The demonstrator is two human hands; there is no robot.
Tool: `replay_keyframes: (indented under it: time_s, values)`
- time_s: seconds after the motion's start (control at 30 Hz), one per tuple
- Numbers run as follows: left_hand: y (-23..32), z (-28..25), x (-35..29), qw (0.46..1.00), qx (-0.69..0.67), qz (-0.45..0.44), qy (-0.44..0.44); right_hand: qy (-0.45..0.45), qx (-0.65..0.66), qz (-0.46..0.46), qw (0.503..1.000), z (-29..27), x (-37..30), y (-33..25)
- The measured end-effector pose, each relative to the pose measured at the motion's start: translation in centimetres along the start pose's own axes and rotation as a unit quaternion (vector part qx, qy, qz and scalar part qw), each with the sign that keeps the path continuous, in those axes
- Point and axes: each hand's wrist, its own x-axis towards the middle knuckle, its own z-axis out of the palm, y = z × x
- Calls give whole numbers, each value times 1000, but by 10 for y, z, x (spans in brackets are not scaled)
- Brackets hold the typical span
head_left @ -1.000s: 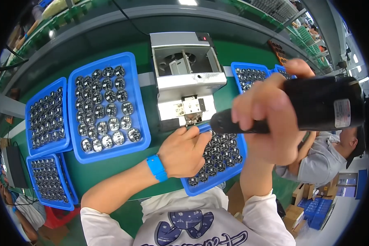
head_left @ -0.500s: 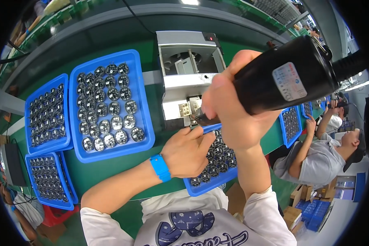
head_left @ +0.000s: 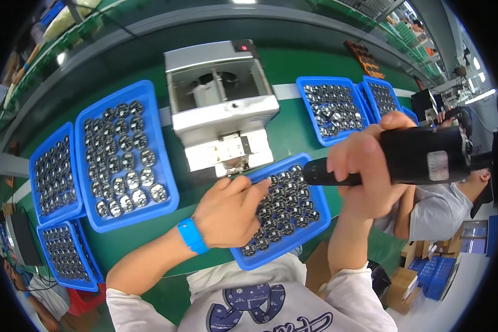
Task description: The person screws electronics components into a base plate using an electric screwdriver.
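My right hand (head_left: pixel 365 171) is wrapped around a black electric screwdriver (head_left: pixel 420 155), held over the right side of a blue tray (head_left: pixel 282 257) close to me. The screwdriver's narrow end points left toward the tray; its tip is hard to make out. Rows of round, dark, shiny parts (head_left: pixel 282 207) fill this tray. My left hand (head_left: pixel 227 213), a blue band on its wrist, lies over the tray's left edge, fingers loosely apart. One fingertip is near the upper row of parts; nothing shows in its grasp. Just beyond stands a silver screw feeder (head_left: pixel 224 116) with a lit red switch.
Left of the feeder lies a large blue tray (head_left: pixel 169 188) of similar parts, with smaller filled trays (head_left: pixel 74 182) beyond. More filled trays (head_left: pixel 321 138) stand at the far right. A co-worker in a grey shirt (head_left: pixel 442 210) sits to the right, near cardboard boxes (head_left: pixel 401 285).
The screwdriver in my right hand has moved from the feeder's front rightward and nearer, over the near tray. My view has shifted, showing the feeder further left. My left hand stays by the tray.
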Motion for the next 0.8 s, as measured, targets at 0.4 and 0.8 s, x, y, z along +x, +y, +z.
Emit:
replay_keyframes:
  time_s: [0.4, 0.8]
  values:
    - [21, 4, 25, 998, -21, 8, 61, 19, -9, -3, 1000, -21, -6, 33]
    - [44, 3, 40, 958, -191, -152, 153, -22, 113, 17, 993, -28, -8, -25]
